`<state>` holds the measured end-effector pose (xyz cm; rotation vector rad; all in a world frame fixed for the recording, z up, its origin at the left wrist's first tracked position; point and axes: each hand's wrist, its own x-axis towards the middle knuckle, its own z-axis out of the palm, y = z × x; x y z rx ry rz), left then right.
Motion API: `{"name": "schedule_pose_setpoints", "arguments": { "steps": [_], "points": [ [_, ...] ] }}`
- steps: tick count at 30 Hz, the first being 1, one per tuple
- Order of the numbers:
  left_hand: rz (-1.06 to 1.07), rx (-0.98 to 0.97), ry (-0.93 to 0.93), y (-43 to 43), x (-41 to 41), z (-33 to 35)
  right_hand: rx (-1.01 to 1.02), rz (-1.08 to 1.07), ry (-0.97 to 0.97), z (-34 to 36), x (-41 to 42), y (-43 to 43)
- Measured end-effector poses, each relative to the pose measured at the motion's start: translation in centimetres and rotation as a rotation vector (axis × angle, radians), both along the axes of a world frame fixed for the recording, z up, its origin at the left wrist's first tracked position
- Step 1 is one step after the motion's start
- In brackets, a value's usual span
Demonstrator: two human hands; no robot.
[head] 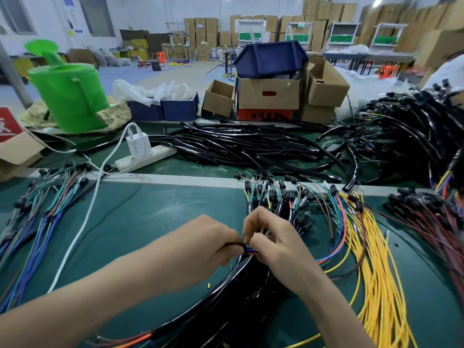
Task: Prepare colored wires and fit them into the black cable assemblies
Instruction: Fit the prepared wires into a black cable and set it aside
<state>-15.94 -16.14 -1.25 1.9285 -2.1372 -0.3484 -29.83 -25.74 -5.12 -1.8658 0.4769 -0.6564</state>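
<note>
— Black sleeve end (pixel 234 245): who holds it?

— The left hand (pixel 206 244) pinches it low over the green mat (pixel 150 222). The right hand (pixel 276 242) pinches the blue and red wires (pixel 251 250) right at its mouth.

— What could go wrong?

— Pushed off-line, I think a wire buckles or misses the opening. The right-hand knuckles could also snag the connector-tipped leads (pixel 281 197) just beyond.

Both bare forearms reached in from the near edge of the surface and met near its middle, the left hand (pixel 200 243) pinching a black cable (pixel 236 245) with curled fingers, the right hand (pixel 273 244) pinching the coloured wires (pixel 251 250) just beside it.
</note>
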Motion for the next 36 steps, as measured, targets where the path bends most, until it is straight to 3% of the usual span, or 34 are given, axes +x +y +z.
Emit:
{"name": "schedule_pose_setpoints", "arguments": {
  "steps": [4,8,11,15,20,23,26,30,36],
  "points": [
    [-0.058,0.011,-0.024,-0.6,-1.2,-0.8,-0.070,-0.003,-0.022,-0.1,0.2,0.6],
    [0.026,0.034,-0.106,-0.9,-1.1,-1.5,-0.135,-0.077,0.026,0.0,0.4,0.9],
    [0.126,-0.036,0.006,-0.1,0.7,-0.9,-0.554,-0.348,0.278,-0.3,-0.2,0.4],
    [0.189,-0.059,0.216,1.8,3.0,-0.1,-0.665,-0.592,0.186,-0.1,-0.7,-0.7],
    [0.050,-0.094,0.193,2.2,0.5,-0.3,-0.870,-0.276,0.021,2.2,1.1,2.0],
    [0.019,-0.207,0.229,2.4,-0.5,0.3,-0.842,-0.169,-0.095,2.6,2.0,2.8],
    [0.079,-0.272,0.296,3.1,0.6,0.6,-0.816,-0.325,-0.035,1.9,1.0,0.1],
    [0.143,-0.217,0.442,3.9,1.2,0.5,-0.588,-0.477,0.062,1.2,-0.8,-4.3],
    [0.192,-0.189,0.553,2.4,0.7,1.2,-0.959,-0.204,0.155,6.1,1.6,-1.3]
  ]
}}
